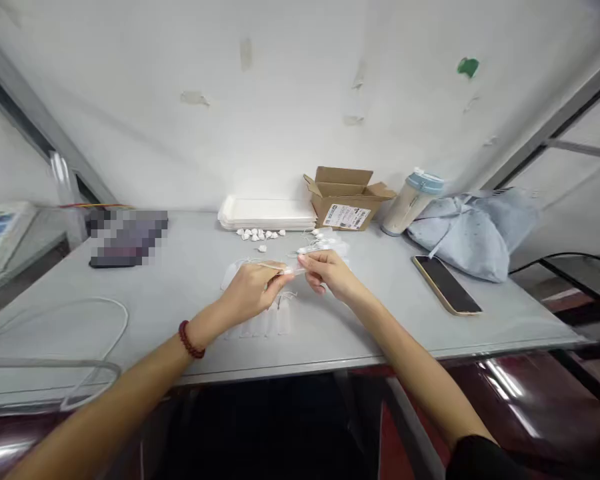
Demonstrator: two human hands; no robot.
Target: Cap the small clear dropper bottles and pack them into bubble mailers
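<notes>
My left hand [254, 288] and my right hand [326, 272] meet above the middle of the grey table [180, 287]. Both pinch a small clear plastic bag [294, 269] between their fingertips; what is inside it is too small to name. A red bead bracelet [190, 340] sits on my left wrist. Under my hands lie several small clear bags [267, 323] in a row. Small white pieces [260, 235] are scattered further back, in front of a stack of white trays [266, 213].
An open cardboard box [344, 199] stands at the back, with a lidded cup [411, 201] and a pale blue cloth bag [473, 230] to its right. A phone [446, 284] lies face up at right. A white cable [105, 320] loops at left.
</notes>
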